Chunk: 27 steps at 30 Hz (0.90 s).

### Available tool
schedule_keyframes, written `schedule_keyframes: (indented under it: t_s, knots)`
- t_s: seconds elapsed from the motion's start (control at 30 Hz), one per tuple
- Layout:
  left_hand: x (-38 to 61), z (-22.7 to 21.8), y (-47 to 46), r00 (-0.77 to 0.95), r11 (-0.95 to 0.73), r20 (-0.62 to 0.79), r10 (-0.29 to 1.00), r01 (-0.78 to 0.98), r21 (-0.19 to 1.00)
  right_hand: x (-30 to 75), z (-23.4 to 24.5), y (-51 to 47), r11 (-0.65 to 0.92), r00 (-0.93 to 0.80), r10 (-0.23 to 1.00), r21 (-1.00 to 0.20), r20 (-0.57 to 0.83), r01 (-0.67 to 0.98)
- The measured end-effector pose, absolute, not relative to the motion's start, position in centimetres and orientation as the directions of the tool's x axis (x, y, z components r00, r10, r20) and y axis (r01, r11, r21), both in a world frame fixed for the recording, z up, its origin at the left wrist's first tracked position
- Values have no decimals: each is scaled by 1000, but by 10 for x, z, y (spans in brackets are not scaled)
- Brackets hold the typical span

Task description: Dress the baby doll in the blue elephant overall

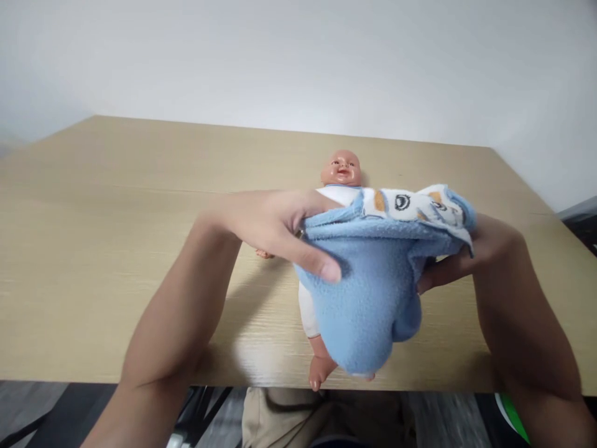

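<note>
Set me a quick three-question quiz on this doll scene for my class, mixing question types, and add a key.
1. Fill in: The blue cloth has a printed trim whose background colour is ____.
2. True or false: The doll lies on the table with its head uncovered.
3. What do the left hand and the right hand both hold? A) a doll's foot B) the blue cloth C) the table edge

Key: 1. white; 2. true; 3. B

A white wall (280, 68) and wooden table (116, 249) suggest an indoor room.
</note>
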State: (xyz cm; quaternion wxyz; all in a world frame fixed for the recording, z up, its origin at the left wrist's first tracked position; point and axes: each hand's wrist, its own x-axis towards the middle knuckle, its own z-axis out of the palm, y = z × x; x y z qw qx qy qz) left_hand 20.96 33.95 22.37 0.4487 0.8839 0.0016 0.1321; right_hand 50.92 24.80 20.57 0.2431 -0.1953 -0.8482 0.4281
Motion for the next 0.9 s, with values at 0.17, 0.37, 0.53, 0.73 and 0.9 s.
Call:
schedule_keyframes:
  t_s: [0.17,0.37,0.53,0.73,0.9]
  knots:
    - [207,217,349,952,-574,279,124,-161,803,508,204,241,398,-731,654,-910,192,117]
    - [213,216,338,912,-525,331,243,-163,835,503,199,248,393,-852,507,-914,128,97]
    - [220,216,338,949,-458,273,155,-176,872,503,202,252,404,-850,507,-910,143,88]
    - [221,219,343,977,-362,59,-207,-133,922,513,184,251,144,-797,601,-989,60,34]
    - [219,213,348,973,-438,226,48,-183,880,501,171,254,127,-779,614,-990,130,-65]
